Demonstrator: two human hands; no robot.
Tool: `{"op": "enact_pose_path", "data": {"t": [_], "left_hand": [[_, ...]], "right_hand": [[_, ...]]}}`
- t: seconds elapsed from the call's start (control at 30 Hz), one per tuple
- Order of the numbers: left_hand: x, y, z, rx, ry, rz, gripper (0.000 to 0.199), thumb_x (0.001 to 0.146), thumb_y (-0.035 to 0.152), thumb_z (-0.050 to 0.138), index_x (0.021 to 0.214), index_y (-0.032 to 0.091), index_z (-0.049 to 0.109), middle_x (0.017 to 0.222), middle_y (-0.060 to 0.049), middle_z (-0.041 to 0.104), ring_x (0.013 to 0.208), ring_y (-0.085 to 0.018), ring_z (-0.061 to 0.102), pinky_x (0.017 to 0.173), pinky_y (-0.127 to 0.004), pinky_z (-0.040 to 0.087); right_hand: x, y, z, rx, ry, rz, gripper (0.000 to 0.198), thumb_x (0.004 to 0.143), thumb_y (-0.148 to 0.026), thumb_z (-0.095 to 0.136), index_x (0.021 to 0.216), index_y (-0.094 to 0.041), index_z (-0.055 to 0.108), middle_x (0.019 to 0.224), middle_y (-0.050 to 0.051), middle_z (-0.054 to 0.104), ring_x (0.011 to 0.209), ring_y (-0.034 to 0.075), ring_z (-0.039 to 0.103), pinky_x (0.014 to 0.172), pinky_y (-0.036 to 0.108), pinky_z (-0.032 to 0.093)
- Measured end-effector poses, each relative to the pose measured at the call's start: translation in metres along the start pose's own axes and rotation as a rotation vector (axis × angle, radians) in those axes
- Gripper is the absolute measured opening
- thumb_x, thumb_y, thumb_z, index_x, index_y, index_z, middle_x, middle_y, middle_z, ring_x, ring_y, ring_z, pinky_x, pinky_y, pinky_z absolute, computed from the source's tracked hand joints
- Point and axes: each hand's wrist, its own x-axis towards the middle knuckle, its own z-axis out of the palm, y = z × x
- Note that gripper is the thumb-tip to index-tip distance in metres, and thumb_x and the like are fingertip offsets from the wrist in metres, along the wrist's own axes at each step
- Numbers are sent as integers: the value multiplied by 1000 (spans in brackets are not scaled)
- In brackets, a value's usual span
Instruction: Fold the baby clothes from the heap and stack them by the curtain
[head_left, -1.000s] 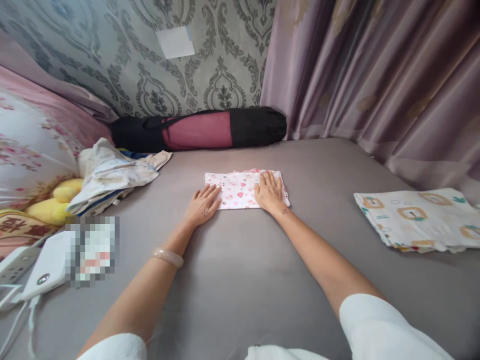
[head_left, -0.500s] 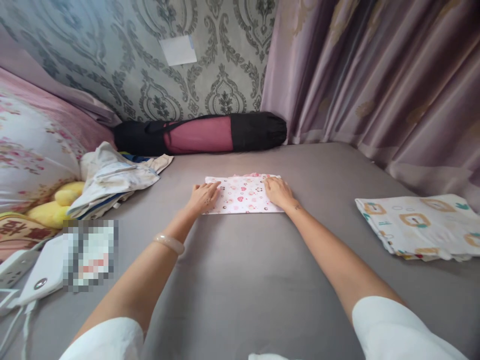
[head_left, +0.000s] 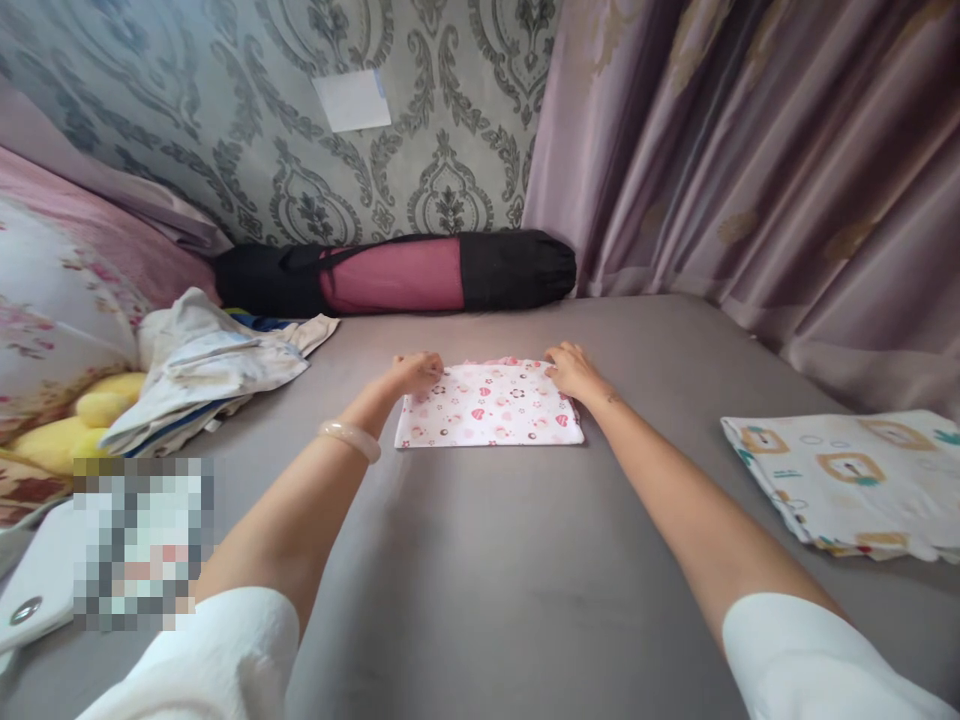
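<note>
A white folded cloth (head_left: pixel 487 405) printed with pink hearts and small flowers lies flat on the grey bed sheet (head_left: pixel 480 560). A frilly pink edge shows along its far side. My left hand (head_left: pixel 418 373) is at the cloth's far left corner, fingers curled and pinching the edge. At the far right corner my right hand (head_left: pixel 574 372) grips the edge, with thumb and fingers bent around it. The fingertips of both hands are partly hidden.
On the right lies a folded white printed cloth (head_left: pixel 862 480). Rumpled clothes (head_left: pixel 217 350), a yellow plush toy (head_left: pixel 60 435) and a white power bank (head_left: pixel 52 570) sit on the left. A black and pink roll bag (head_left: pixel 394 275) rests against the wall; curtains (head_left: pixel 712 160) hang at right.
Both hands have slid from the cloth's flat sides to its far corners, and their fingers have curled in. The cloth appears slightly lower and wider in view as the camera shifted.
</note>
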Motion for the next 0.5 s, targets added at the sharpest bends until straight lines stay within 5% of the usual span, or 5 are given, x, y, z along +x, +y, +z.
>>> {"op": "enact_pose_path", "data": {"t": [0.2,0.5], "left_hand": [[18,-6,-12,-124,-233,-2,46,70,23,56,115,20,66,109,-11,72,80,-20,69,66,-25,51],[17,1,-22,-90,-328,-65,42,70,22,56,110,17,67,105,-11,73,84,-22,69,64,-25,50]], "right_hand": [[13,9,-4,4,-184,14,32,92,-26,56,122,-19,67,126,14,61,119,27,53,94,33,40],[16,10,-5,99,-162,75,27,85,-26,64,110,-18,67,120,12,63,115,25,54,91,30,42]]}}
